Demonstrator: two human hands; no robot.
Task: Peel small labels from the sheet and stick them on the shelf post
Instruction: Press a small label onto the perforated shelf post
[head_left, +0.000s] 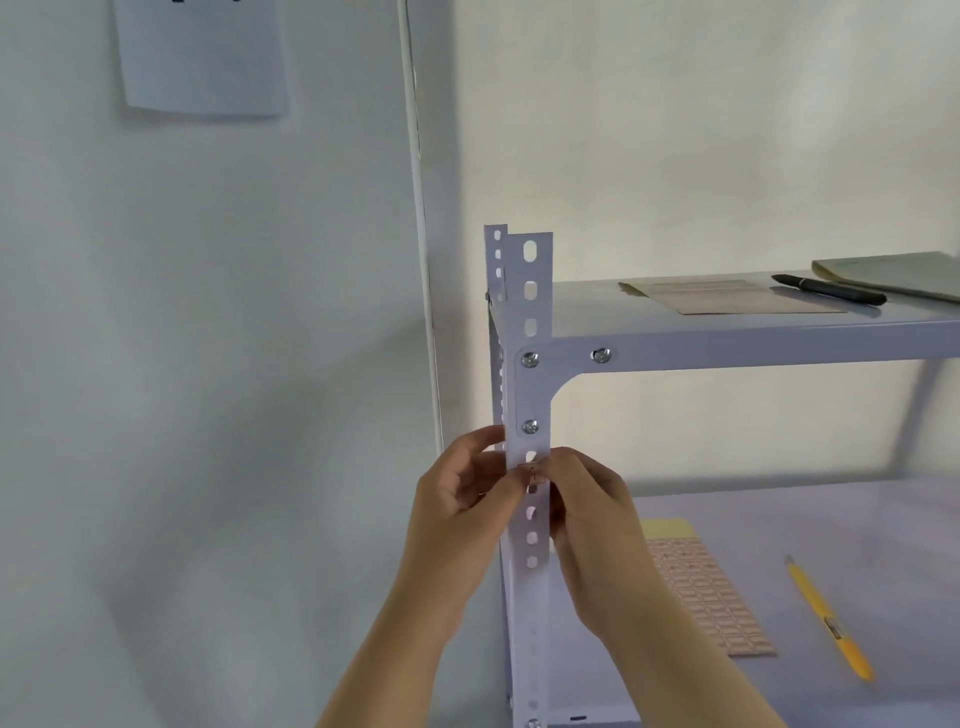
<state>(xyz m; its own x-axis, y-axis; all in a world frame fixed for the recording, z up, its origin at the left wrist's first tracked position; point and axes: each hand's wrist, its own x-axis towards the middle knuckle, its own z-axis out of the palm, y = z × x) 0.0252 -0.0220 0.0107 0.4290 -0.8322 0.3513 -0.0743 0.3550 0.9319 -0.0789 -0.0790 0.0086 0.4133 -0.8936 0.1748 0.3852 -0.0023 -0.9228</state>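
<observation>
1. Post (531, 395): pale lilac-white, punched with a column of oval holes; silver screws.
2. Label (533, 474): pinkish with a thin reddish outline.
3. Sheet (711, 597) on lower shelf (857, 545): grid of pink labels, yellow strip at top.
4. Pen (829, 621): yellow.
5. Marker (829, 289) on upper shelf (587, 306): black.
6. Shelves: pale lilac.
7. Wall (208, 312): off-white, with white paper (202, 57).

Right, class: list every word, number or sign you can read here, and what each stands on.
None can be read.
small label on the shelf post: reddish mark, blurred.
label sheet: too small.
yellow pen: dark mark, unreadable.
wall paper: print cut off at the frame's top.
</observation>
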